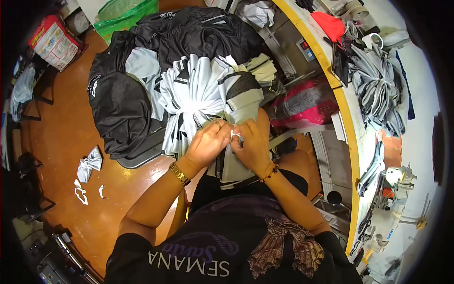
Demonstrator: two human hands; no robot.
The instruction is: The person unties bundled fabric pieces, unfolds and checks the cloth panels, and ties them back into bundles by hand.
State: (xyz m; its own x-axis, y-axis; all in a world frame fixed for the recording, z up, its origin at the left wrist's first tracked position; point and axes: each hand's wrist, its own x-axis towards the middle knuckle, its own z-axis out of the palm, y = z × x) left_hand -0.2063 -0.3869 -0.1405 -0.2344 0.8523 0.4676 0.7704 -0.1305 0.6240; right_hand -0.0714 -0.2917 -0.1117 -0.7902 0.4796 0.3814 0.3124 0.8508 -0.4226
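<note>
My left hand (208, 143), with a gold watch at the wrist, is closed in a pinch over a bundle of fabric pieces on my lap. My right hand (252, 146), wearing a beaded bracelet, pinches beside it, and the two hands nearly touch. Between their fingertips shows a small white strip (235, 135). The grey and black fabric pieces (242, 97) lie under and beyond my hands. Just past my left hand sits a bunch of white and black fabric pieces (189, 90), gathered tight at its middle. My fingers hide most of the strip.
Black garments (123, 109) are heaped on a dark seat behind the bundles. On the floor to the left lie a tied grey bundle (90, 164) and loose white strips (80, 191). A yellow-edged table (347, 156) on the right carries a tied fabric bunch (380, 83) and a phone (340, 64).
</note>
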